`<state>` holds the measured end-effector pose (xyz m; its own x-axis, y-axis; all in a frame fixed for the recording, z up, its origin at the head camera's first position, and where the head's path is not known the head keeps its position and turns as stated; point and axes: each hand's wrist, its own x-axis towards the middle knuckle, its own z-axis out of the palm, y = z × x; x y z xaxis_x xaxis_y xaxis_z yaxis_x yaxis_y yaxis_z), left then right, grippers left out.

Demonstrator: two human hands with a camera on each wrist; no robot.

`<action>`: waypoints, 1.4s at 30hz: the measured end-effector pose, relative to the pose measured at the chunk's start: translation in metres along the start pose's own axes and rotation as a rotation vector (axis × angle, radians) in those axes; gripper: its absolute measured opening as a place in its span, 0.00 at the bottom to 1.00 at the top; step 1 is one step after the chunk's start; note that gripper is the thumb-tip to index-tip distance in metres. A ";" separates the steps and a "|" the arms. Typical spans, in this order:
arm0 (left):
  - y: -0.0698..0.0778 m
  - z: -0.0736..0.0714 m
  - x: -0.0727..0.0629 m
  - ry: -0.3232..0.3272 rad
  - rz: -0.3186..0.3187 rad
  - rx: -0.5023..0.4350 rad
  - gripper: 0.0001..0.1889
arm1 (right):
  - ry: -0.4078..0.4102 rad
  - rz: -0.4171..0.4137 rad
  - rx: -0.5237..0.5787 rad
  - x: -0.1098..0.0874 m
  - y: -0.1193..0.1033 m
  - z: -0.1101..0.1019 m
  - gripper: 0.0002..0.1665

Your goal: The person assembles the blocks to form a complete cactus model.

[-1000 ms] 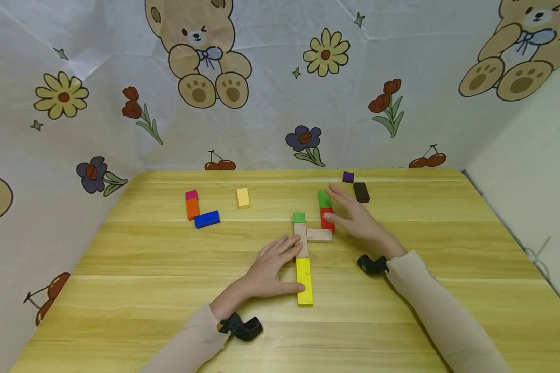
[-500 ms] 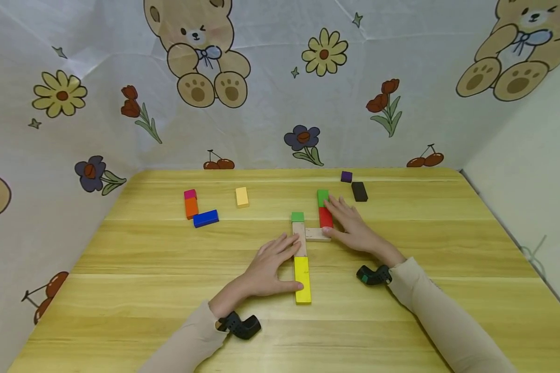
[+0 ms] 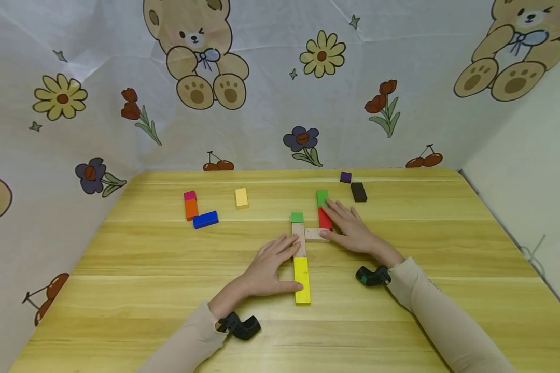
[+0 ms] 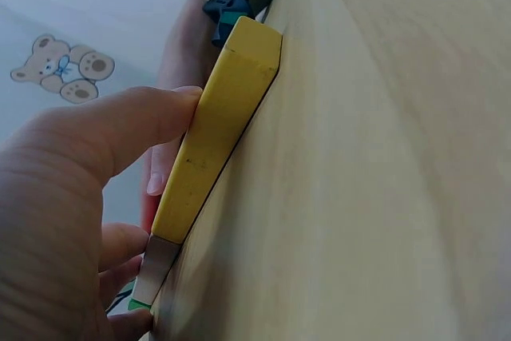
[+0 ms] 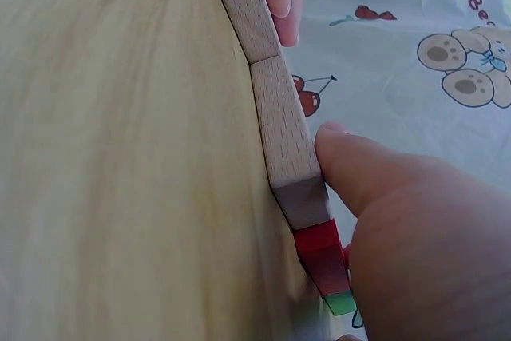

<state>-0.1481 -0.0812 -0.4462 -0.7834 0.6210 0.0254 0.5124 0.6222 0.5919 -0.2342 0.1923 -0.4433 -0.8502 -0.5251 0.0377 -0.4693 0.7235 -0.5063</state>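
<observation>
Flat on the table, a yellow block [image 3: 302, 277], an upright-running plain wood block [image 3: 297, 229] and a small green block [image 3: 297, 217] form a line. A second plain wood block [image 3: 312, 235] branches off to the right. From its far end a red block [image 3: 324, 223] and a green block [image 3: 322, 197] run away from me. My left hand [image 3: 268, 269] is spread, thumb on the yellow block [image 4: 211, 129] and fingertips on the first wood block. With its thumb on the crosswise wood block [image 5: 283, 121], my right hand [image 3: 354, 235] rests its extended fingers along the red block.
At the back left lie a magenta block [image 3: 190, 195], an orange block [image 3: 191, 209] and a blue block [image 3: 206, 219], with a pale yellow block [image 3: 241, 198] to their right. A purple cube [image 3: 346, 177] and a black block [image 3: 359, 192] lie at the back right.
My right hand has moved slightly nearer to me, its thumb going from the red block to the crosswise wood block and its fingers leaving the green block's far end. My left hand stays put.
</observation>
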 end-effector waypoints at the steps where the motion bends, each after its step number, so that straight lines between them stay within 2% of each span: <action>1: 0.000 0.000 0.000 0.000 -0.002 -0.004 0.49 | 0.001 -0.002 0.001 0.000 0.000 0.000 0.45; 7: 0.001 -0.001 0.002 0.005 -0.025 -0.071 0.48 | -0.003 0.003 -0.003 0.000 0.000 -0.001 0.46; 10: 0.002 -0.007 0.004 0.041 -0.030 -0.140 0.47 | -0.001 0.008 -0.011 0.000 0.000 -0.002 0.45; 13: 0.000 -0.019 0.007 0.125 -0.029 -0.195 0.45 | 0.003 0.008 -0.009 -0.001 0.000 -0.002 0.45; 16: -0.009 -0.037 0.011 0.245 -0.056 -0.243 0.43 | 0.003 0.000 -0.002 -0.001 0.000 -0.001 0.45; 20: -0.032 -0.067 0.017 0.402 -0.150 -0.338 0.41 | 0.001 -0.001 0.000 -0.002 0.001 0.000 0.45; 24: -0.060 -0.097 0.022 0.486 -0.241 -0.432 0.40 | 0.001 -0.001 0.004 -0.002 0.001 0.001 0.45; 27: -0.081 -0.111 0.025 0.479 -0.307 -0.477 0.41 | 0.001 -0.009 0.009 -0.002 -0.001 0.002 0.45; 32: -0.106 -0.119 0.030 0.388 -0.446 -0.540 0.45 | 0.004 -0.016 -0.009 -0.001 0.000 0.004 0.45; 36: -0.114 -0.120 0.037 0.322 -0.524 -0.556 0.47 | 0.007 -0.017 -0.005 -0.002 -0.001 0.003 0.45; 42: -0.115 -0.125 0.045 0.250 -0.547 -0.536 0.46 | 0.011 -0.011 -0.009 -0.003 0.000 0.000 0.45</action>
<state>-0.2858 -0.1844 -0.4126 -0.9625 0.1296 -0.2381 -0.1557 0.4548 0.8769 -0.2311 0.1937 -0.4431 -0.8473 -0.5286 0.0528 -0.4811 0.7214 -0.4982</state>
